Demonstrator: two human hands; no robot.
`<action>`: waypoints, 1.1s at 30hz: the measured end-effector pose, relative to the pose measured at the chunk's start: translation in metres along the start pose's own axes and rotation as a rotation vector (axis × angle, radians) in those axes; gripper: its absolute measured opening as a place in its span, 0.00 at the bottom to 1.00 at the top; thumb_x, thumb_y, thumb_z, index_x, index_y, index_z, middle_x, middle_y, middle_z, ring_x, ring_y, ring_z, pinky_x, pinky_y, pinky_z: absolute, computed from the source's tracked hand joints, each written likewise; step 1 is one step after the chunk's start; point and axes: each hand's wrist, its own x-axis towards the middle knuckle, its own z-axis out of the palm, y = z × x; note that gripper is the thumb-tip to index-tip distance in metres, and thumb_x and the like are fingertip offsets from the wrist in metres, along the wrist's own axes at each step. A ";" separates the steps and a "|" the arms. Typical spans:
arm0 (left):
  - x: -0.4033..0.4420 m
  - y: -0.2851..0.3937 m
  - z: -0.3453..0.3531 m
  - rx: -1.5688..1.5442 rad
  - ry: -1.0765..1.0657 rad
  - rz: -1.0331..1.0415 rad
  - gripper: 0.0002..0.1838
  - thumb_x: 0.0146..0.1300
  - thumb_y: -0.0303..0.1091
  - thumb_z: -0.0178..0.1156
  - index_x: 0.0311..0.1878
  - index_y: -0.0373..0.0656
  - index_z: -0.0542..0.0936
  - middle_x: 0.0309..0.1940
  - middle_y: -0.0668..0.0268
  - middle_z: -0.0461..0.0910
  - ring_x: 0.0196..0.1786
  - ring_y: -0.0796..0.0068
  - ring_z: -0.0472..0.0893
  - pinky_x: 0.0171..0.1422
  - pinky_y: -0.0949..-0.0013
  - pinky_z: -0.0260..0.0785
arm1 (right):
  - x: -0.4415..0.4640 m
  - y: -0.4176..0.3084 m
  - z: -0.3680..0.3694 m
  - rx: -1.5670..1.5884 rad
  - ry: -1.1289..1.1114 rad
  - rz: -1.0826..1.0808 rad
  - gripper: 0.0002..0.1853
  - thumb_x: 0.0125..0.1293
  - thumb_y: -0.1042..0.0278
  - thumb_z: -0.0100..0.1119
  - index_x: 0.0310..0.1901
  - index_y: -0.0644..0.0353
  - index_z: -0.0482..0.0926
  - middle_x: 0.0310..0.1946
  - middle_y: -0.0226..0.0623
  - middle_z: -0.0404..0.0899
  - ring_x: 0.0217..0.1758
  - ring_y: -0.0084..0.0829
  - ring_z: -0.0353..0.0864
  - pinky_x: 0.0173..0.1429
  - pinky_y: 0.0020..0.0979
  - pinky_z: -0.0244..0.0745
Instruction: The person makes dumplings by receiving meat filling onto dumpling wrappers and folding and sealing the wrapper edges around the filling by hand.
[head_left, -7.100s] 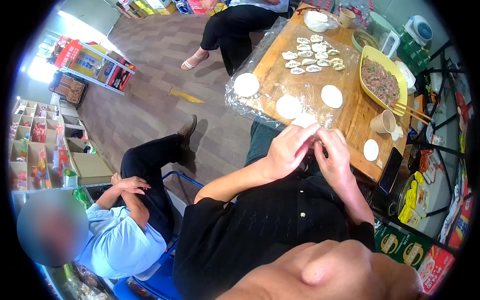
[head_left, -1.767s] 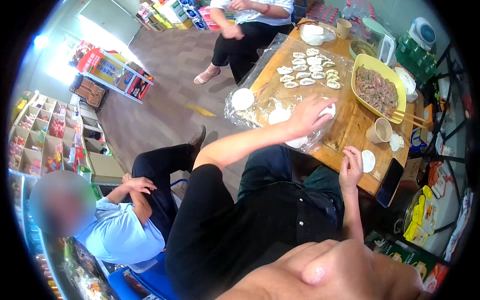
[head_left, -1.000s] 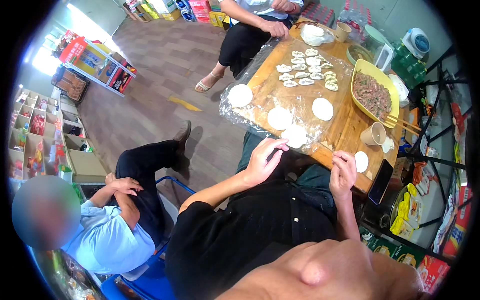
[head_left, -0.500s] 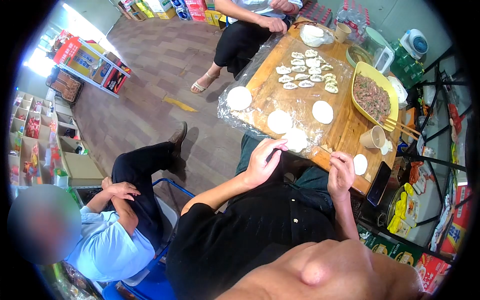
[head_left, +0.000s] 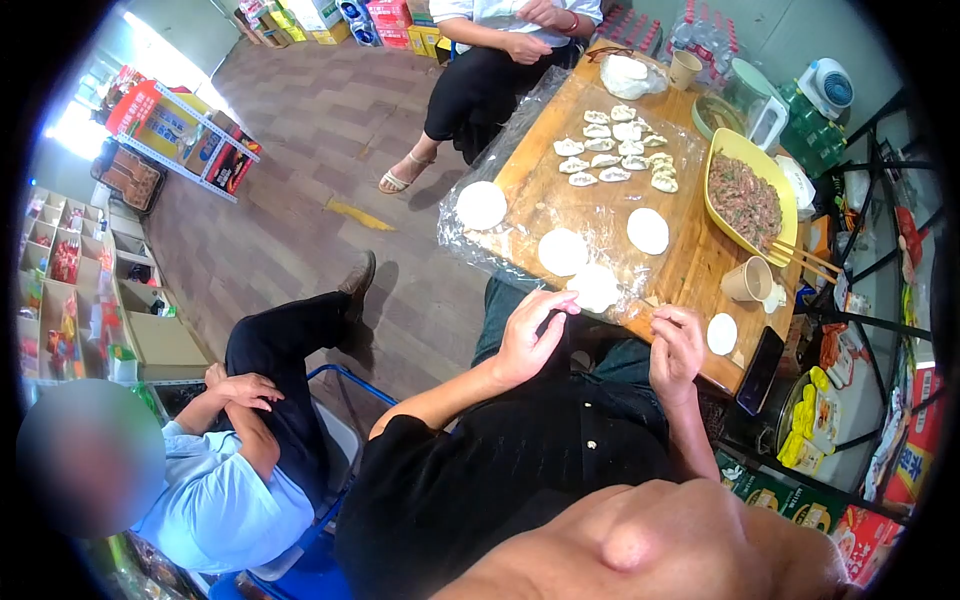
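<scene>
My left hand [head_left: 533, 338] is at the table's near edge, thumb and fingers apart. Its fingertips meet the edge of a round dumpling wrapper [head_left: 594, 288]; whether they press on it I cannot tell. My right hand [head_left: 677, 352] is over the near edge further right, fingers curled together in a pinch; what they hold, if anything, is too small to make out. More wrappers lie flat: one [head_left: 563, 252] just beyond, one [head_left: 648, 231] to the right, one [head_left: 481, 205] at the left corner, and one [head_left: 722, 334] beside my right hand. Folded dumplings [head_left: 612, 150] sit in rows further back.
A yellow bowl of meat filling [head_left: 712, 205] with chopsticks [head_left: 808, 262] stands at the right. Nearby are a paper cup [head_left: 747, 280] and a phone [head_left: 760, 370]. Plastic film [head_left: 505, 130] covers the table's left side. One person [head_left: 510, 45] sits across, another [head_left: 225, 480] at my left.
My right hand has shifted slightly left and its fingers have curled in more. My left hand stays almost in place. The person across has drawn a hand back from the table.
</scene>
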 end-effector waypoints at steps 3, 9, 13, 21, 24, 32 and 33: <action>-0.002 0.002 0.001 -0.003 -0.021 0.001 0.18 0.64 0.19 0.54 0.58 0.37 0.76 0.41 0.60 0.83 0.46 0.65 0.81 0.55 0.65 0.70 | -0.001 -0.003 0.002 0.013 -0.042 0.028 0.13 0.56 0.93 0.52 0.40 0.66 0.78 0.42 0.46 0.77 0.43 0.38 0.78 0.45 0.32 0.76; -0.009 0.002 0.006 -0.042 -0.027 -0.026 0.19 0.64 0.18 0.54 0.58 0.36 0.76 0.41 0.59 0.82 0.47 0.66 0.81 0.56 0.66 0.71 | -0.005 -0.009 0.010 0.051 -0.055 0.056 0.12 0.54 0.92 0.54 0.38 0.68 0.80 0.42 0.45 0.78 0.44 0.39 0.80 0.47 0.32 0.76; -0.012 0.001 0.010 -0.043 -0.040 -0.048 0.19 0.64 0.17 0.54 0.58 0.35 0.76 0.42 0.58 0.82 0.46 0.66 0.81 0.55 0.67 0.71 | -0.018 -0.010 0.019 0.129 -0.073 0.129 0.11 0.54 0.92 0.54 0.36 0.68 0.80 0.42 0.45 0.78 0.44 0.38 0.81 0.47 0.31 0.77; -0.010 0.007 0.014 -0.048 -0.049 -0.053 0.19 0.63 0.16 0.54 0.57 0.35 0.76 0.41 0.58 0.81 0.46 0.66 0.82 0.54 0.67 0.72 | -0.030 -0.009 0.026 0.140 -0.062 0.117 0.11 0.61 0.90 0.50 0.40 0.68 0.80 0.44 0.45 0.77 0.37 0.28 0.79 0.40 0.25 0.76; -0.011 0.006 0.016 -0.026 -0.051 -0.048 0.18 0.63 0.15 0.54 0.56 0.35 0.77 0.41 0.58 0.82 0.45 0.66 0.82 0.53 0.67 0.72 | -0.029 -0.012 0.024 0.127 -0.034 0.171 0.12 0.54 0.91 0.55 0.37 0.67 0.81 0.42 0.46 0.80 0.41 0.37 0.83 0.44 0.30 0.77; -0.014 0.006 0.025 -0.021 -0.053 -0.100 0.19 0.61 0.17 0.55 0.56 0.36 0.78 0.40 0.59 0.83 0.45 0.63 0.81 0.54 0.65 0.71 | -0.036 -0.008 0.022 0.135 -0.016 0.162 0.13 0.50 0.92 0.55 0.37 0.67 0.81 0.40 0.45 0.80 0.40 0.39 0.82 0.44 0.30 0.77; -0.014 0.006 0.025 -0.017 -0.055 -0.109 0.19 0.61 0.17 0.55 0.55 0.36 0.78 0.40 0.59 0.83 0.45 0.63 0.81 0.54 0.65 0.71 | -0.036 -0.008 0.022 0.138 -0.010 0.174 0.13 0.50 0.92 0.55 0.37 0.67 0.81 0.40 0.45 0.80 0.40 0.39 0.82 0.44 0.30 0.77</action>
